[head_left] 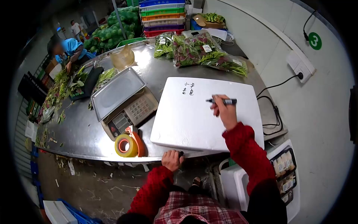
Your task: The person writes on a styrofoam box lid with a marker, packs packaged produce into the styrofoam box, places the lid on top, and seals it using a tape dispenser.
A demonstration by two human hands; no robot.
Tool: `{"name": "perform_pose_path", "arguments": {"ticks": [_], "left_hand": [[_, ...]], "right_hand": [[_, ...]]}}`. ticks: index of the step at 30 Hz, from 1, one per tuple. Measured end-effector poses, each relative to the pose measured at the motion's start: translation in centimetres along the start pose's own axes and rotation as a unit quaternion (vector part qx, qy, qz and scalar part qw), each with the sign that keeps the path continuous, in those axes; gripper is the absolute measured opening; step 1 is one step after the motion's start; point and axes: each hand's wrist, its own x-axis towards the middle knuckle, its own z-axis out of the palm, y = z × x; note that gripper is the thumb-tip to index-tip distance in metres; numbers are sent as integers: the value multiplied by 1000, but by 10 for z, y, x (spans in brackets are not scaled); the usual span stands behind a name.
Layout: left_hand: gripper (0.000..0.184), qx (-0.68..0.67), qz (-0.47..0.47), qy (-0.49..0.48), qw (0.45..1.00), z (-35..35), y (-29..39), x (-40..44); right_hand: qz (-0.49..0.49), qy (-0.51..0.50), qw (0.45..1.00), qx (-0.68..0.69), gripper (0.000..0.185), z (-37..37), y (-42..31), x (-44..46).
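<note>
A black marker (232, 101) is gripped in my right hand (223, 111), above a white foam lid (186, 119) on the steel table. Its tip points left. Dark handwritten characters (189, 89) stand near the lid's far left part; from here I cannot tell whether the tip touches the surface. My left hand (171, 160) is closed at the table's front edge, with a small black piece, apparently the marker cap (181, 153), showing by the thumb. Left of the lid are a scale (138, 108) with a metal pan and a tape dispenser (129, 145).
Bagged leafy greens (197, 50) lie behind the lid. Cables (276, 112) run along the right wall. Below right, a white foam box (292, 149) holds packed trays. A co-worker (71, 50) stands at the far left by loose greens (59, 87). Stacked crates (163, 16) stand behind.
</note>
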Motion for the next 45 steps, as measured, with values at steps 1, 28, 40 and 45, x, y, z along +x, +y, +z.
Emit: {"name": "perform_pose_path", "arguments": {"ticks": [1,28,40,45], "left_hand": [[23,-21,-9,-11,1000,-1,-1,1],[32,-242,-239,-72,938,20,-110,145],[21,-232,-234,-65,942,21,-113,147],[22,-230,-236,-59,942,21,-113,146]], "right_hand": [[21,13,1000,7,24,7,10,27],[-13,99,967,-235,15,35,163,189],[-52,58,955,-285,16,35,156,182],[-44,26,944,-327,17,33,149,176]]}}
